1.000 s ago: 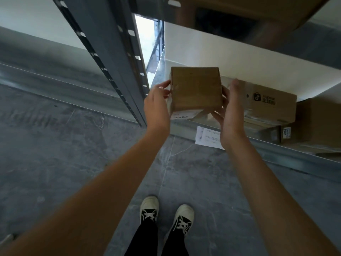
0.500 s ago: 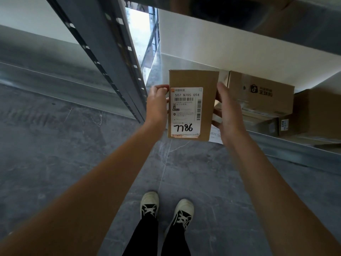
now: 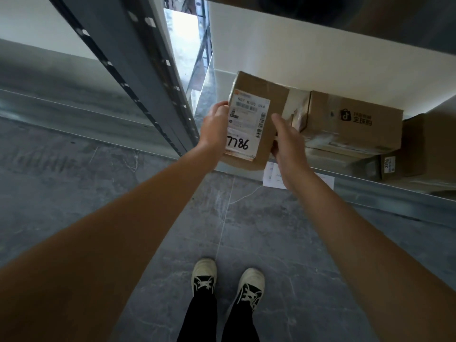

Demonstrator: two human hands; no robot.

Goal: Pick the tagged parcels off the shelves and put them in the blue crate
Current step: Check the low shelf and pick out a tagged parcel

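Note:
A small brown cardboard parcel [image 3: 274, 107] is held up in front of the low shelf, tilted, its white shipping label with the handwritten number 7786 facing me. My left hand [image 3: 214, 127] grips its left edge. My right hand [image 3: 288, 141] holds its lower right side. No blue crate is in view.
On the low metal shelf [image 3: 370, 191] lie a wide brown box with a black logo [image 3: 355, 119] and further boxes to its right. A white paper slip [image 3: 274, 176] hangs on the shelf's front edge. A grey upright post [image 3: 138, 70] stands left. My shoes [image 3: 227, 282] are on grey floor.
The parcel was turned so its label faces me, then tilted and shifted slightly right. Both hands have stayed on it.

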